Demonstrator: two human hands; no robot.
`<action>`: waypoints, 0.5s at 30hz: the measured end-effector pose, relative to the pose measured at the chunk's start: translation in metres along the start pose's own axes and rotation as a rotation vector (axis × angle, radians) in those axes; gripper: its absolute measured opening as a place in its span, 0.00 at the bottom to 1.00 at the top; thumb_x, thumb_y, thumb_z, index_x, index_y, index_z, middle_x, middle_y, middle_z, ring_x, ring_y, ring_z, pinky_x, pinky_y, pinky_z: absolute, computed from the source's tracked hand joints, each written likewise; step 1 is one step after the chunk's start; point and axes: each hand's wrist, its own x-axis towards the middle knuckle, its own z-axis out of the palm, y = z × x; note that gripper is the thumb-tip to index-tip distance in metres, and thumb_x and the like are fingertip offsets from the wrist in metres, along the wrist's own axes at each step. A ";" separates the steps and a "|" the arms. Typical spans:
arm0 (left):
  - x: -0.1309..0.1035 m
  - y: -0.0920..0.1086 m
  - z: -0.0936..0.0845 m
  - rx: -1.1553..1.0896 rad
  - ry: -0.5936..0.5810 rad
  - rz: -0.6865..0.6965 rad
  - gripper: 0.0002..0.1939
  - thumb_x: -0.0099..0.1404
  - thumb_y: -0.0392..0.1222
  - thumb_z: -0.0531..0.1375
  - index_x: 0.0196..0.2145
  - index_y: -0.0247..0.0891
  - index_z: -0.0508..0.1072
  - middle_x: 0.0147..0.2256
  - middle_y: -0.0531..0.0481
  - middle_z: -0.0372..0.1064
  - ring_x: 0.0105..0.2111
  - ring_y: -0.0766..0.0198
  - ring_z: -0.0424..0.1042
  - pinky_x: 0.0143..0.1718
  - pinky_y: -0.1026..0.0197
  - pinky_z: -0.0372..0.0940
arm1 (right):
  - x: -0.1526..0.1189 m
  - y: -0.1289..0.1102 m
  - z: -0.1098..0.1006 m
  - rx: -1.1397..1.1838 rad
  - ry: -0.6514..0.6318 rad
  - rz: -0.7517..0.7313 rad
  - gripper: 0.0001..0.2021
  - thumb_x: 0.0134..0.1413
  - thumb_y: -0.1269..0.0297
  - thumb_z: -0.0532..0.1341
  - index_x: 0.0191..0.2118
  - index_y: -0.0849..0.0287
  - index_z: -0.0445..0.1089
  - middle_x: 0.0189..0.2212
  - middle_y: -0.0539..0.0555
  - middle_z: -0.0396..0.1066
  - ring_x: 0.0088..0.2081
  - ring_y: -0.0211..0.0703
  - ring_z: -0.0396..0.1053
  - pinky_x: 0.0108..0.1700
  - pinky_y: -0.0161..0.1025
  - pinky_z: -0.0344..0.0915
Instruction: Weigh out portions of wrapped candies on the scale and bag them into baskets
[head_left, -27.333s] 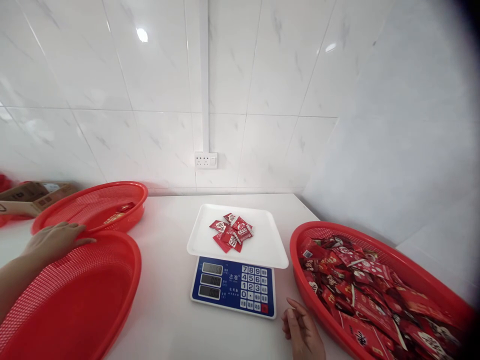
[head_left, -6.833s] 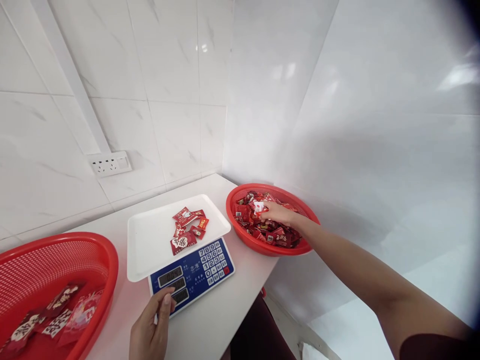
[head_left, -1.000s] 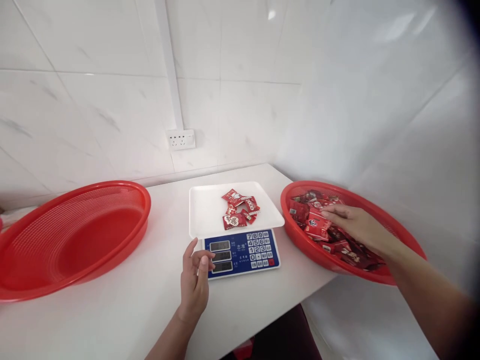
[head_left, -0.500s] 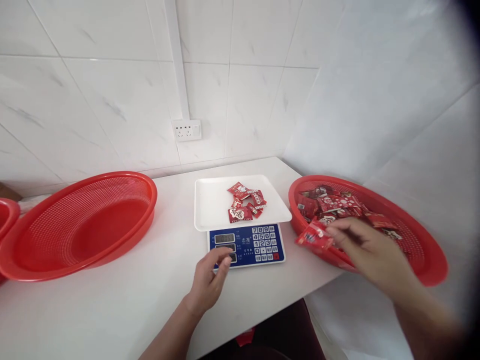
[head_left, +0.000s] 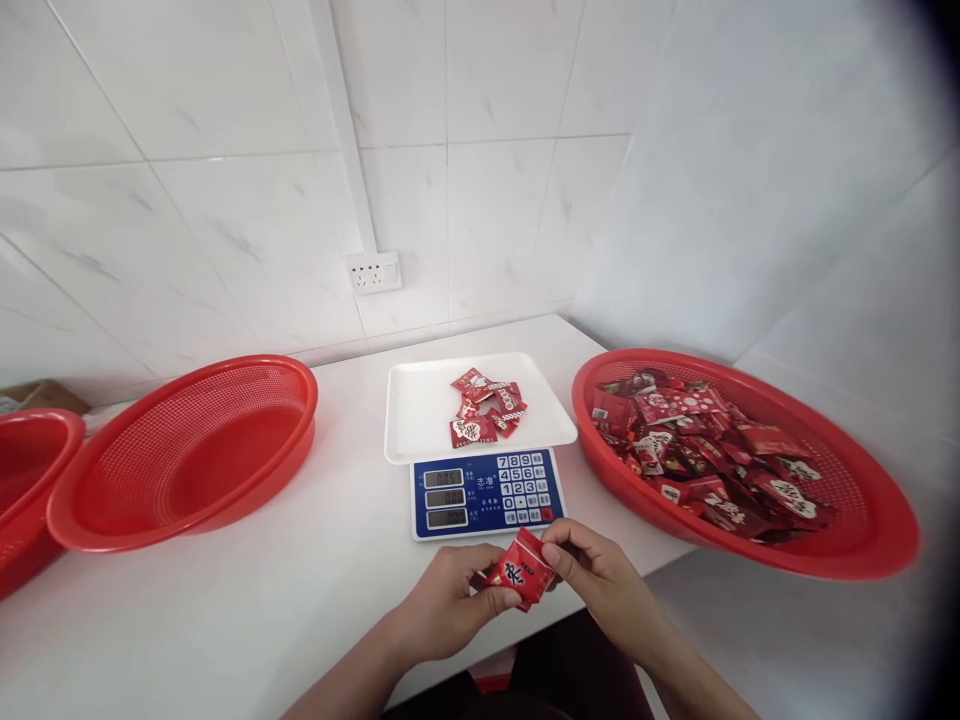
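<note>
My left hand [head_left: 454, 605] pinches a red candy packet [head_left: 521, 570] from its left side, in front of the scale. On the packet's right edge, the fingertips of my right hand [head_left: 600, 580] are closed. A blue digital scale [head_left: 487, 510] with lit number displays carries a white tray [head_left: 420, 405]. Several red packets [head_left: 474, 431] lie in a loose cluster on the tray's right half. To the right, a red oval basket [head_left: 862, 545] holds a heap of wrapped packets [head_left: 697, 430].
A red perforated basket [head_left: 214, 450] with nothing visible inside stands at the left, beside another red basket [head_left: 30, 480] cut off by the frame. Behind the white table [head_left: 337, 590] are a tiled wall and a socket [head_left: 373, 272].
My right hand has moved left from the full basket with the red packet. My left hand has come down and right from the scale and taken hold of the packet.
</note>
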 end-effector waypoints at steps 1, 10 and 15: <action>0.001 -0.001 0.002 -0.029 0.007 -0.013 0.16 0.61 0.51 0.57 0.40 0.37 0.75 0.37 0.46 0.73 0.37 0.60 0.69 0.38 0.61 0.62 | -0.001 0.002 -0.002 0.000 0.005 -0.002 0.16 0.55 0.49 0.55 0.28 0.57 0.65 0.22 0.49 0.67 0.26 0.39 0.66 0.31 0.38 0.65; 0.013 -0.005 0.029 -0.205 0.142 -0.113 0.22 0.58 0.52 0.59 0.47 0.38 0.69 0.36 0.47 0.71 0.34 0.63 0.68 0.37 0.60 0.63 | -0.018 0.000 -0.021 -0.073 -0.026 -0.026 0.13 0.56 0.53 0.56 0.30 0.57 0.65 0.25 0.48 0.66 0.28 0.37 0.64 0.31 0.35 0.62; 0.022 -0.005 0.033 0.021 0.151 -0.110 0.24 0.61 0.54 0.54 0.53 0.42 0.64 0.29 0.50 0.70 0.32 0.62 0.69 0.36 0.59 0.64 | -0.030 -0.009 -0.078 -0.355 0.325 -0.070 0.13 0.55 0.53 0.55 0.32 0.56 0.68 0.27 0.51 0.70 0.30 0.41 0.67 0.33 0.37 0.64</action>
